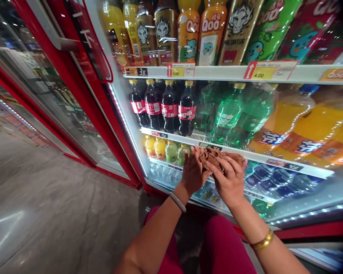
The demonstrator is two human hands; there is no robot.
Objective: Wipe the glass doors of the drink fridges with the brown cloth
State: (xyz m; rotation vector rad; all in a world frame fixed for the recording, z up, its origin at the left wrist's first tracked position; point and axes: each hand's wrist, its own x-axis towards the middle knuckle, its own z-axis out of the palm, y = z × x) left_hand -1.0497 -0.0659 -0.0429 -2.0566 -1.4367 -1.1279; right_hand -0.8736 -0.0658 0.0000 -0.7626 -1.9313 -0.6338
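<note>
A crumpled brown cloth (213,158) lies bunched between my two hands, in front of a white shelf edge in the drinks fridge. My right hand (230,180) grips it from the right, fingers laid over its folds. On the cloth's left side is my left hand (193,171), its fingers pointing up and its thumb side against the cloth. Behind the hands, the shelf rail (260,156) carries price tags, partly covered by the cloth. Small green-drink bottles (170,152) stand just left of my left hand.
Cola bottles (169,110), green soda bottles (228,114) and orange soda bottles (291,118) fill the shelf above. Juice bottles (213,34) stand higher up. Water bottles (165,173) occupy a lower level. A red-framed glass door (103,114) is at left, beside the grey floor (51,217).
</note>
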